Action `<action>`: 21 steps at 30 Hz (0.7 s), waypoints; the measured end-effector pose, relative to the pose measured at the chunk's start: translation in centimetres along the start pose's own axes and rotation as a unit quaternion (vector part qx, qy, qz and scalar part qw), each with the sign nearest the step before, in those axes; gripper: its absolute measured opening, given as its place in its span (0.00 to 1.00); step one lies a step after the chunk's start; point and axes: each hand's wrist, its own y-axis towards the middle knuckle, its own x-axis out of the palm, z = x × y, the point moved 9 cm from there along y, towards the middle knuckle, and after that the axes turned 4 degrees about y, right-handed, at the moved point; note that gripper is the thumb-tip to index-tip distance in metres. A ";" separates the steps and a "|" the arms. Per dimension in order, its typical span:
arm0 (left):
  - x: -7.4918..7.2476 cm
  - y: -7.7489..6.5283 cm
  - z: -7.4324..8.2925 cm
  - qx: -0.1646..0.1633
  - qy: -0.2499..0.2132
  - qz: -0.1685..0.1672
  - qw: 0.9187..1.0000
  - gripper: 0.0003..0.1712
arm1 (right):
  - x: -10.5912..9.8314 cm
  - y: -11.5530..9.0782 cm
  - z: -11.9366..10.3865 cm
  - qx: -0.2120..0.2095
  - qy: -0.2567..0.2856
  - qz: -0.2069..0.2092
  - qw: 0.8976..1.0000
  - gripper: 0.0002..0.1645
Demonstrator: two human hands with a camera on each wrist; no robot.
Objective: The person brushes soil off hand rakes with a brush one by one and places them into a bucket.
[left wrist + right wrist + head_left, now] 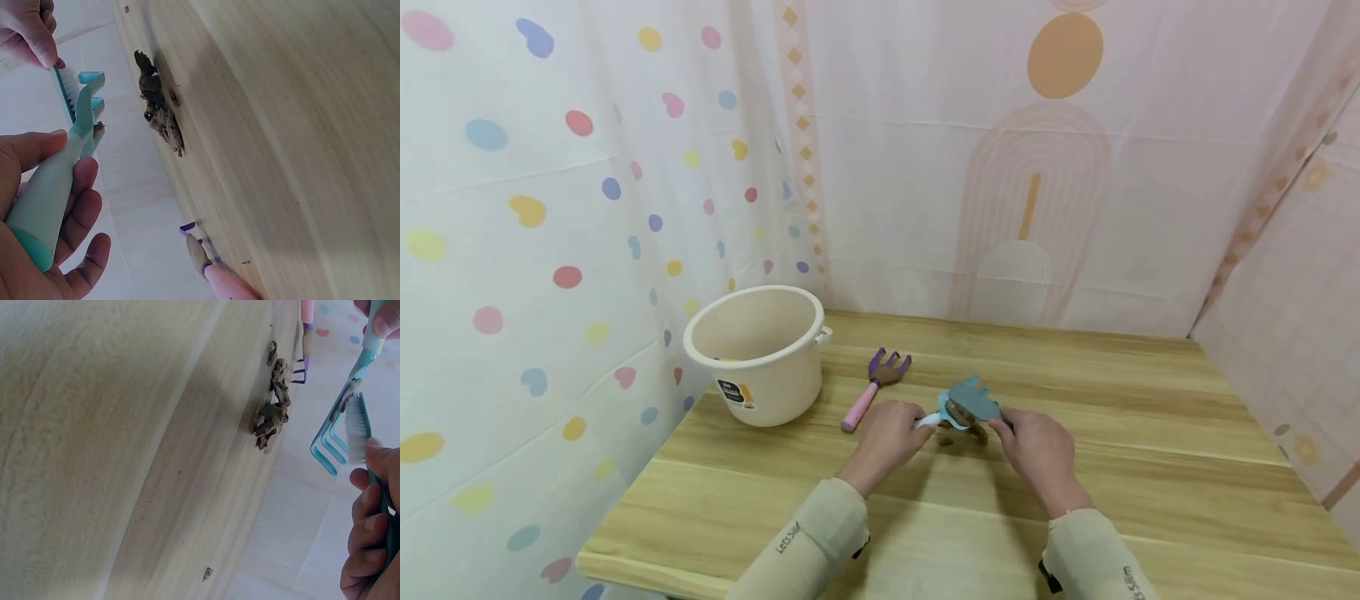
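Observation:
My left hand point(889, 435) grips the pale handle of a small light-blue hand rake point(49, 190), its tines raised above the table. With my right hand point(1040, 448) I hold a teal brush point(357, 428), its white bristles against the rake's head. Brown mud sticks to the rake near the base of its tines. Below both tools, a clump of brown mud point(161, 106) lies on the wooden table. To the left of my left hand rests a second hand rake point(861, 407), pink-handled with purple tines and a brown-smeared head.
A cream bucket point(782, 392) stands at the table's back left; its inner bottom is hidden. Small mud crumbs point(208, 574) are scattered on the wooden table point(1187, 492). Patterned curtains point(887, 208) hang behind the table and along its sides.

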 end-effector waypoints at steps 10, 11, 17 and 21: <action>0.3 0.0 0.2 0.005 0.015 0.005 1.000 0.12 | -0.3 0.1 -0.4 -0.009 -0.048 0.017 0.999 0.12; 0.3 0.0 0.2 0.006 0.016 0.004 1.000 0.12 | -0.2 0.1 -0.4 -0.012 -0.052 0.020 0.998 0.12; 0.3 0.0 0.2 0.007 0.017 0.008 1.000 0.14 | -0.2 0.0 -0.7 -0.023 -0.070 0.036 0.997 0.10; 0.3 0.0 0.2 0.005 0.012 0.011 1.000 0.13 | -0.3 -0.1 -0.9 -0.023 -0.078 0.043 0.996 0.11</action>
